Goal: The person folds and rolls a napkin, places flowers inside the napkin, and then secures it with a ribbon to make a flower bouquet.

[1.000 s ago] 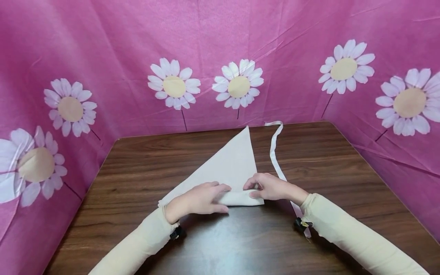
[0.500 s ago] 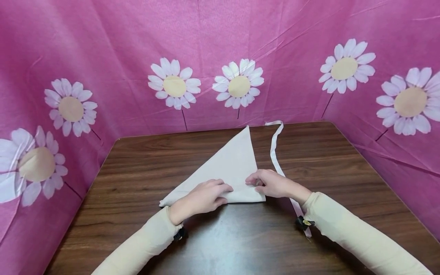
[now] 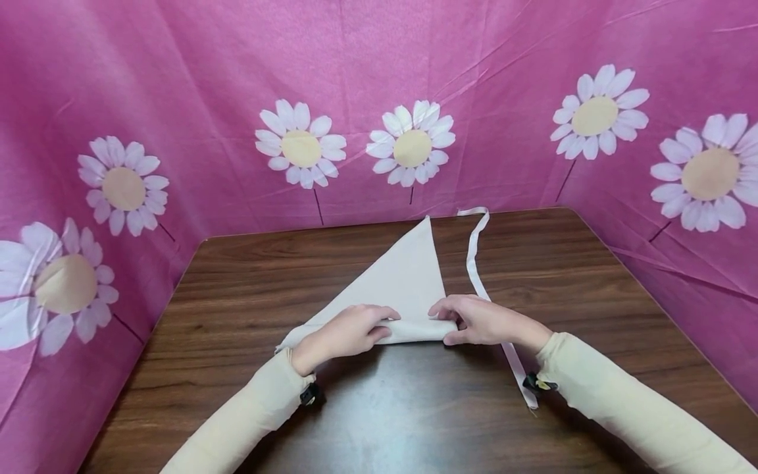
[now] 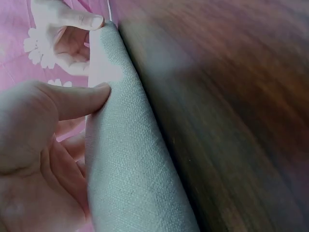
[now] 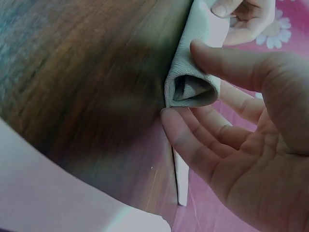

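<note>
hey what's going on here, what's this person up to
A person is working on a pale cloth with both hands. Its near edge is folded over into a loose roll, open and hollow at the right end. The left hand grips the roll near its middle, and the right hand holds it at the right end. Beyond that, the cloth lies flat, tapering to a point. A white ribbon lies on the table to the right.

The right hand [image 5: 260,164] holds the rolled cloth [image 5: 184,60] (its end hollow), the left hand [image 5: 252,21] beyond
</note>
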Available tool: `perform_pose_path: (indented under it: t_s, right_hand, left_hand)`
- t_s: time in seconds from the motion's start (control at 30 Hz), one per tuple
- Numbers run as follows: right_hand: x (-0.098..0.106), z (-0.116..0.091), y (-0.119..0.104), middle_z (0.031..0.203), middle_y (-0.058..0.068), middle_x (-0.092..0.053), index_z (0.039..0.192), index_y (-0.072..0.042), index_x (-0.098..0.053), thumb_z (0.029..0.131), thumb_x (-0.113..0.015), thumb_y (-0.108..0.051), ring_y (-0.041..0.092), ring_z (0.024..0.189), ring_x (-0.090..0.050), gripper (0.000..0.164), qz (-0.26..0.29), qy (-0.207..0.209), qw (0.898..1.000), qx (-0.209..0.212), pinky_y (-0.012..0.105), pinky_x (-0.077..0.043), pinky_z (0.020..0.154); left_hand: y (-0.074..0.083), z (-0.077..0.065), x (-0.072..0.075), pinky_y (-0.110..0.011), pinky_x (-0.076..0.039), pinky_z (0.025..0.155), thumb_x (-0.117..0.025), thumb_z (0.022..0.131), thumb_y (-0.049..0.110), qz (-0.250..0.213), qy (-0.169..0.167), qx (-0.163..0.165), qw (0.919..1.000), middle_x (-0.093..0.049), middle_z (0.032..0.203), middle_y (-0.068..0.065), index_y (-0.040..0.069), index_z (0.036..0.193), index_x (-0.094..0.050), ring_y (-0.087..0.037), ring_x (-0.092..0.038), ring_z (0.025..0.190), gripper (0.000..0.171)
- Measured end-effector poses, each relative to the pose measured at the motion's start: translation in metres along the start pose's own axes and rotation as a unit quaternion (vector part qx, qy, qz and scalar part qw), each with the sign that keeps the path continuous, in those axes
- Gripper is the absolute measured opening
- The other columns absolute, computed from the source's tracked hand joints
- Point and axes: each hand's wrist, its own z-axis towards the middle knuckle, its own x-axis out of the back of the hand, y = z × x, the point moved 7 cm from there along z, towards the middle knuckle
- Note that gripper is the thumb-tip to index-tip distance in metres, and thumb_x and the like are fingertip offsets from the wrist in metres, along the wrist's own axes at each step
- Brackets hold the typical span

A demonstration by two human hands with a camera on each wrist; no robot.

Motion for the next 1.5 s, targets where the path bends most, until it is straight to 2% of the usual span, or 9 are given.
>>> perform_pose_path:
  t_s: [0.1,0.23,0.37,0.53,0.73,0.87,1.1,1.2,1.5]
  right_hand:
    - [0.0,0.002,0.001,0.104,0.003,-0.071,0.118,-0.002,-0.065,0.083,-0.083,-0.005,0.015,0.094,-0.066,0.039,-0.008,0.0,1.0,-0.003,0.028,-0.056,0.076]
    - [-0.001,0.004,0.002,0.102,-0.002,-0.07,0.114,-0.005,-0.068,0.083,-0.082,-0.006,0.011,0.089,-0.065,0.034,-0.024,0.002,1.0,0.004,0.029,-0.054,0.076]
    - [-0.001,0.006,0.003,0.102,-0.005,-0.069,0.111,-0.009,-0.07,0.084,-0.082,-0.006,0.009,0.087,-0.062,0.03,-0.035,0.004,0.999,0.0,0.031,-0.053,0.077]
    - [-0.001,0.007,0.0,0.103,-0.005,-0.07,0.111,-0.011,-0.074,0.086,-0.081,-0.009,0.008,0.088,-0.063,0.027,-0.033,-0.008,0.999,0.0,0.031,-0.053,0.078]
    - [0.001,0.007,-0.001,0.1,-0.007,-0.073,0.111,-0.009,-0.075,0.096,-0.072,-0.017,0.004,0.082,-0.064,0.018,-0.031,-0.002,0.999,0.012,0.031,-0.054,0.076]
    - [0.003,0.009,0.002,0.099,-0.006,-0.073,0.112,-0.007,-0.075,0.098,-0.067,-0.011,0.001,0.078,-0.061,0.017,-0.034,0.006,0.999,0.003,0.031,-0.053,0.074]
    - [0.003,0.008,0.005,0.107,-0.003,-0.073,0.116,-0.007,-0.073,0.098,-0.063,-0.004,0.005,0.084,-0.06,0.021,-0.051,0.02,0.998,-0.008,0.031,-0.051,0.077]
    - [0.003,0.007,0.005,0.104,-0.001,-0.073,0.118,-0.005,-0.071,0.098,-0.063,-0.003,0.007,0.087,-0.062,0.022,-0.045,0.023,0.999,-0.011,0.032,-0.052,0.078]
    - [0.013,0.003,0.008,0.107,0.009,-0.073,0.125,0.003,-0.064,0.095,-0.07,-0.002,0.022,0.099,-0.069,0.031,0.035,0.057,0.998,-0.001,0.038,-0.056,0.084]
  left_hand:
    - [0.0,0.001,0.001,-0.037,-0.05,0.093,-0.068,0.096,0.008,0.001,0.005,-0.001,1.0,-0.072,0.112,-0.002,0.008,0.121,-0.069,-0.018,-0.067,0.104,0.025]
    - [0.002,-0.001,0.005,-0.036,-0.051,0.089,-0.072,0.093,0.007,0.021,0.032,-0.01,0.9992,-0.07,0.108,-0.002,0.01,0.119,-0.07,-0.018,-0.065,0.098,0.026]
    - [0.004,-0.003,0.006,-0.036,-0.05,0.085,-0.077,0.089,0.013,0.039,0.048,-0.016,0.9979,-0.068,0.107,0.0,0.014,0.117,-0.071,-0.018,-0.062,0.094,0.029]
    - [0.006,-0.006,0.002,-0.037,-0.051,0.08,-0.082,0.085,0.018,0.066,0.031,-0.011,0.9973,-0.067,0.107,0.0,0.016,0.117,-0.071,-0.02,-0.062,0.094,0.034]
    - [0.002,-0.007,-0.003,-0.036,-0.052,0.079,-0.086,0.081,0.02,0.069,-0.007,0.014,0.9975,-0.065,0.111,0.001,0.017,0.123,-0.069,-0.019,-0.06,0.096,0.045]
    - [0.003,-0.008,-0.001,-0.037,-0.052,0.078,-0.084,0.084,0.016,0.071,0.002,0.01,0.9974,-0.065,0.108,0.001,0.016,0.122,-0.069,-0.019,-0.062,0.095,0.041]
    - [0.007,-0.007,0.002,-0.036,-0.053,0.077,-0.076,0.089,0.006,0.064,0.02,-0.008,0.9977,-0.067,0.101,0.0,0.013,0.12,-0.069,-0.017,-0.064,0.085,0.032]
    - [0.008,-0.006,0.003,-0.035,-0.054,0.077,-0.075,0.089,0.005,0.058,0.019,-0.01,0.9981,-0.068,0.101,0.0,0.013,0.12,-0.069,-0.017,-0.064,0.082,0.032]
    - [0.001,0.0,0.002,-0.038,-0.05,0.093,-0.066,0.094,0.0,-0.003,-0.006,0.012,0.9999,-0.07,0.117,-0.003,0.009,0.124,-0.066,-0.017,-0.064,0.103,0.032]
